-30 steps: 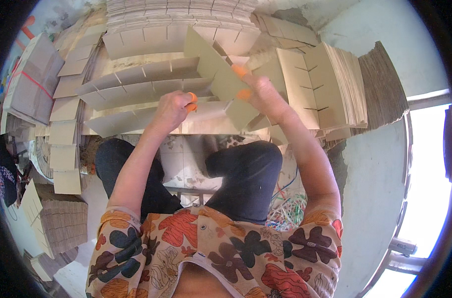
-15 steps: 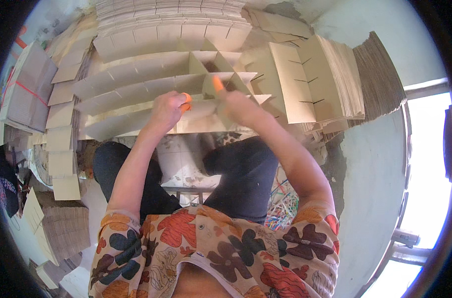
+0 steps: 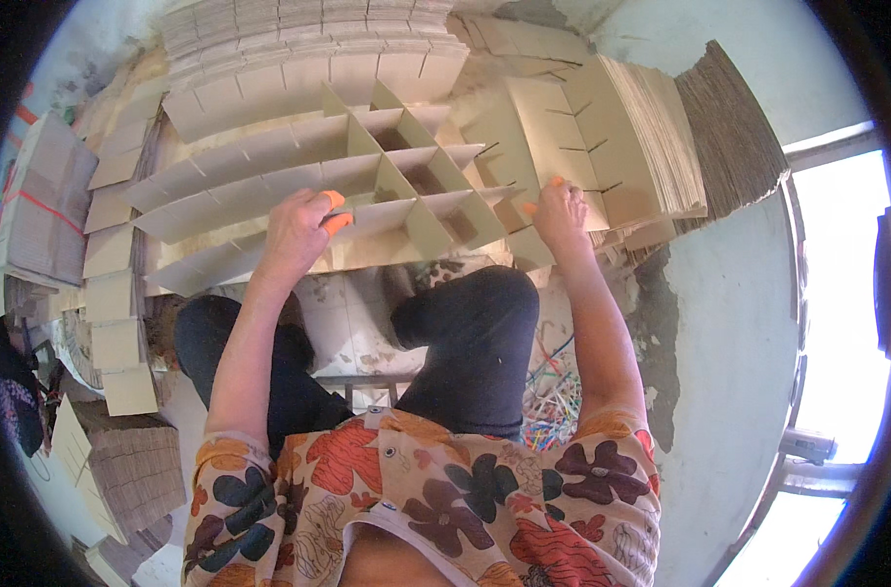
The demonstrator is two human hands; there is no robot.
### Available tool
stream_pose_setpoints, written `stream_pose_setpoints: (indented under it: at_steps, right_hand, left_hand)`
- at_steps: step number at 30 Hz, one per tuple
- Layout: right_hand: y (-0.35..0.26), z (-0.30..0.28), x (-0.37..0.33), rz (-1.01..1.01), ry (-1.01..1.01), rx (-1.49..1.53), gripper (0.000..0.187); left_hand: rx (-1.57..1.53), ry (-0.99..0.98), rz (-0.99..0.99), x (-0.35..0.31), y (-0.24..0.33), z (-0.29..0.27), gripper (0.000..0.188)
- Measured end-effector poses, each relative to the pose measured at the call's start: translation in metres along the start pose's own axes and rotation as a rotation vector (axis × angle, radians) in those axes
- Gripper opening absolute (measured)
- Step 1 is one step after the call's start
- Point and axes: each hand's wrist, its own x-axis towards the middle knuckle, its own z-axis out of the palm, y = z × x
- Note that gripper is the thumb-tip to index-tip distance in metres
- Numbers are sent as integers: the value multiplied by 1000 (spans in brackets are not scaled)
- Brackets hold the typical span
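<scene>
A lattice of slotted cardboard dividers point(image 3: 394, 181) stands on the table before me, long strips crossed by short ones at its right end. My left hand point(image 3: 297, 233), with orange covers on thumb and forefinger, pinches the upper edge of the nearest long cardboard strip point(image 3: 210, 266). My right hand point(image 3: 563, 217), also with orange finger covers, is at the near end of a short slotted cardboard strip point(image 3: 555, 132) on the right-hand stack. Its thumb and forefinger lie on either side of that strip's left edge; the other fingers are curled.
Long slotted strips point(image 3: 308, 49) are piled at the back. More short strips point(image 3: 651, 137) stand packed at the right, beside the wall point(image 3: 729, 323). Overlapping cardboard pieces point(image 3: 113, 249) and a bundle tied with red band point(image 3: 44, 201) are at the left. Coloured straps point(image 3: 553, 406) lie below.
My right hand has moved from the lattice rightward to the stack of short strips. Another short crosspiece now sits in the lattice's near right part. My left hand stays at the nearest long strip.
</scene>
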Motion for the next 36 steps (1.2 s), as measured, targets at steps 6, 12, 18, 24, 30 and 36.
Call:
stream_pose_setpoints:
  at_steps: [6, 12, 18, 24, 30, 36]
  right_hand:
    - [9, -20, 7, -115, 70, -39, 13]
    - [17, -28, 6, -45, 136, 178, 8]
    - [38, -56, -1, 81, 336, 99, 39]
    - [-52, -134, -17, -387, 368, 745, 70]
    - [-118, -132, -17, -599, 151, 1017, 69]
    - [-150, -131, -14, -579, 89, 956, 68]
  left_hand:
    - [32, 45, 26, -7, -3, -4, 22]
    - [38, 30, 32, -6, -3, -8, 27]
    - [34, 75, 61, -6, 2, -27, 29]
    - [54, -87, -88, -17, -17, -31, 25]
    - [-26, -35, -19, -15, -21, -17, 14]
    - [2, -42, 9, -15, -22, -14, 14]
